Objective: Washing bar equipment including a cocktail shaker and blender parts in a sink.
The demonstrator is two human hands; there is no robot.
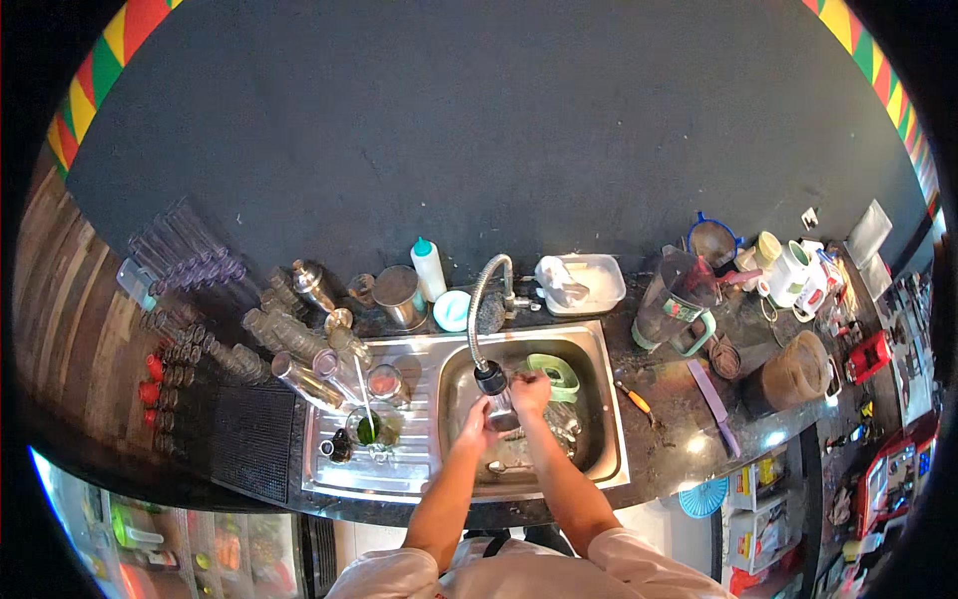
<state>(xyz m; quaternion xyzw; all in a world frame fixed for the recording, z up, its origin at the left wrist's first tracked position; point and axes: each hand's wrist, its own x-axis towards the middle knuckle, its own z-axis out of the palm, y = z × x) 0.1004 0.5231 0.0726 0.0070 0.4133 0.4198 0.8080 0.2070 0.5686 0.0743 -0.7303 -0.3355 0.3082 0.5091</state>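
Over the steel sink (607, 439), a clear glass (502, 411) is tilted right under the black spray head of the flexible metal faucet (489, 377). My left hand (479, 427) wraps round the glass from its left side. At its right side, my right hand (531, 393) has its fingers bent against or close to the rim; what they touch is partly hidden. Beyond my right hand, a light green plastic container (555, 376) lies in the basin. Clear glassware (561, 424) and a spoon-like metal piece (507, 466) lie lower in the basin.
On the drainboard at left stand steel tumblers (307, 382), a jar (387, 385) and a glass with green leaves (368, 427). Behind the sink are a squeeze bottle (427, 268) and a plastic tub (589, 285). A blender jug (671, 304), an orange-handled knife (635, 397) and a purple knife (715, 407) are at right.
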